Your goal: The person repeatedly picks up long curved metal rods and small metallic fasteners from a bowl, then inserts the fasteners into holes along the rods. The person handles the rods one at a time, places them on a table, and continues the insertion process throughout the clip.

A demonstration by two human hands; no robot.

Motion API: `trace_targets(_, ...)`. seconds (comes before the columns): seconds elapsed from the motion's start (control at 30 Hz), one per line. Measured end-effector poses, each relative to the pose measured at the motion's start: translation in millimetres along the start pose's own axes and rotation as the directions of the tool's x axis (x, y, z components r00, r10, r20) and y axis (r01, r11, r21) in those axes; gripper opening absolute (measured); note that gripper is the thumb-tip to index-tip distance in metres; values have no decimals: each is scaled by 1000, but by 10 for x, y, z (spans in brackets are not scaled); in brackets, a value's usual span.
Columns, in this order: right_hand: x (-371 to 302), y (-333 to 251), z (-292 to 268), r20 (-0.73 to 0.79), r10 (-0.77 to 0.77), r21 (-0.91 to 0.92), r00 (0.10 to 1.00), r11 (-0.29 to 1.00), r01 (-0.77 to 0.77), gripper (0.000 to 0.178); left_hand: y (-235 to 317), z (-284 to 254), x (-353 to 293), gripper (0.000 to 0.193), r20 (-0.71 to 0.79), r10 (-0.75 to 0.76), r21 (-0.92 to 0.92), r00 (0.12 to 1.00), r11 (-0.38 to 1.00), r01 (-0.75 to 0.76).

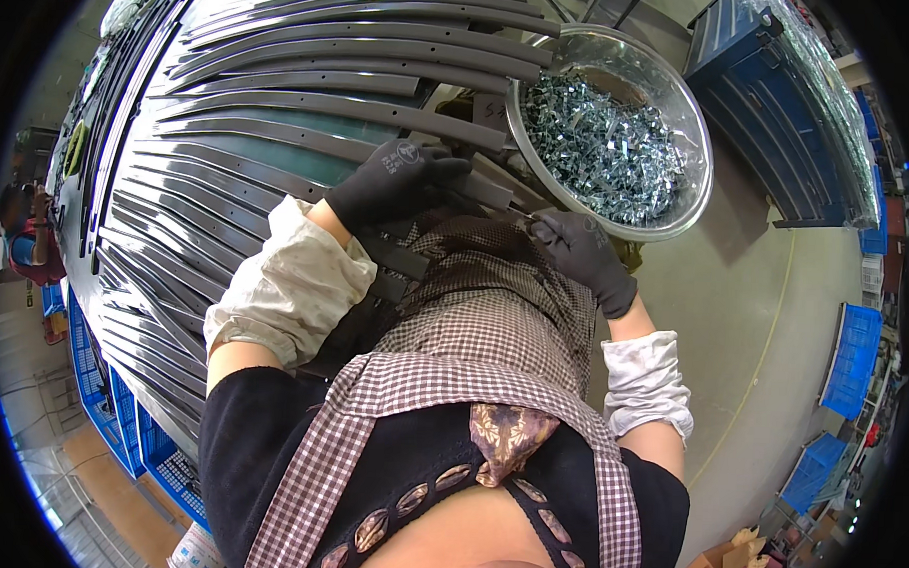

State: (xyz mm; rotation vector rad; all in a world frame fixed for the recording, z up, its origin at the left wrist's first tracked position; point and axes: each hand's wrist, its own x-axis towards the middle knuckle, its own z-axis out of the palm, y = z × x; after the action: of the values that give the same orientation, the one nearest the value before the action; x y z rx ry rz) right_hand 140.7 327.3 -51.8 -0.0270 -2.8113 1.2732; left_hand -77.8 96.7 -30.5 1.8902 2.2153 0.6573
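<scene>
My left hand (393,182), in a black glove, is closed over a dark grey strip at the table's near edge. The end of this strip (489,191) sticks out to the right of my fingers. To the right of that end, my right hand (583,250), also gloved in black, has its fingers pinched together. What they pinch is too small to make out. Just beyond my right hand stands a clear round basin (693,182) heaped with small shiny metal pieces (610,139). Many long, slightly curved grey strips with small holes (370,111) lie side by side across the table.
A dark blue crate (761,114) stands past the basin at the far right. Blue bins (852,358) line the right side, and blue baskets (120,413) sit left of the table. Another person (37,244) is at the far left. Narrow black strips (130,122) lie along the table's left part.
</scene>
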Motion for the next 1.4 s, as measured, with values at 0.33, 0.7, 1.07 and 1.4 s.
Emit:
trace_targets(0.33,-24,43,22,172,246,164,954,948,-274,22,150,-118,72,23,-54,9,3,998,1000,-9)
trace_targets(0.7,183,-208,87,-16,-103,-287,995,953,94,14,17,4,22,29,19,10,54,1000,998,-11)
trace_targets(1.07,87,-168,119,-48,-291,-522,956,823,224,27,45,-53,3,14,49,-25,-81,998,996,29)
trace_targets(1.4,-289,175,-7,-253,-167,-302,953,949,86,21,-82,72,-42,46,42,95,40,995,994,-97)
